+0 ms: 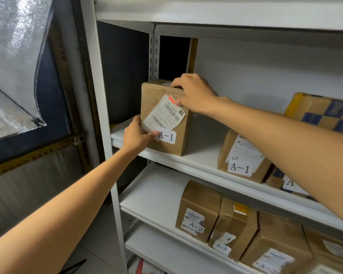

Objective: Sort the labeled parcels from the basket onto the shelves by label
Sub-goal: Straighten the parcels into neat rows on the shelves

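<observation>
A brown cardboard parcel [156,99] labeled A-1 stands upright at the left end of the upper white shelf [198,161]. My left hand [137,135] grips its lower left corner, thumb lying beside the A-1 sticker. My right hand [192,93] holds the parcel's top right edge, fingers curled over the top and thumb on the front by the shipping label. The basket is out of view.
Another A-1 parcel [244,157] and a blue-checked box [325,113] sit further right on the same shelf. Several A-2 parcels [198,212] fill the right of the shelf below [151,196]. A white upright post [101,99] borders the shelves on the left.
</observation>
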Demonstrator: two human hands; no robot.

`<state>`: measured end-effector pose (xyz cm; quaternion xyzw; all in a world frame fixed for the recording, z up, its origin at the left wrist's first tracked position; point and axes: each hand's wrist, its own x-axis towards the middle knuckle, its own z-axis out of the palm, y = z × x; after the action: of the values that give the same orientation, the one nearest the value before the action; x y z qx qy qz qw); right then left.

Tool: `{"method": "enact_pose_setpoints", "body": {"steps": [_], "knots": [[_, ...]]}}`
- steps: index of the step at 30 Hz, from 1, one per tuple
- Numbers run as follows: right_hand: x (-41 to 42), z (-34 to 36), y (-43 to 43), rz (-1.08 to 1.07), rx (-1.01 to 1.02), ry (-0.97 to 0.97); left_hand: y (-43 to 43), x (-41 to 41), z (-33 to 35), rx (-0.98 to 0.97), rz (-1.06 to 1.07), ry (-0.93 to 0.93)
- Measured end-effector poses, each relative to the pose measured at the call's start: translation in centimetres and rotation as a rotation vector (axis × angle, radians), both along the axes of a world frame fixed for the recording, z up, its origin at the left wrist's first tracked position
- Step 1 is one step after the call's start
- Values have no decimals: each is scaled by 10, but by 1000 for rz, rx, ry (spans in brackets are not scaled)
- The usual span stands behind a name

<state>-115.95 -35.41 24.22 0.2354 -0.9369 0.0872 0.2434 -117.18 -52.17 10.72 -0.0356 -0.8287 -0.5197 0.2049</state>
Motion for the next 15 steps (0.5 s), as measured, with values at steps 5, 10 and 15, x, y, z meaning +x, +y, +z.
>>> {"method": "enact_pose_setpoints", "body": {"steps": [5,10,15], "knots": [[22,1,37,-47,-3,7,36,14,0,-4,-64,-33],[41,2,62,-85,4,-3,62,25,-1,-12,-122,-51],[54,1,79,-97,-28,-19,80,34,-2,-20,-157,-60]]}}
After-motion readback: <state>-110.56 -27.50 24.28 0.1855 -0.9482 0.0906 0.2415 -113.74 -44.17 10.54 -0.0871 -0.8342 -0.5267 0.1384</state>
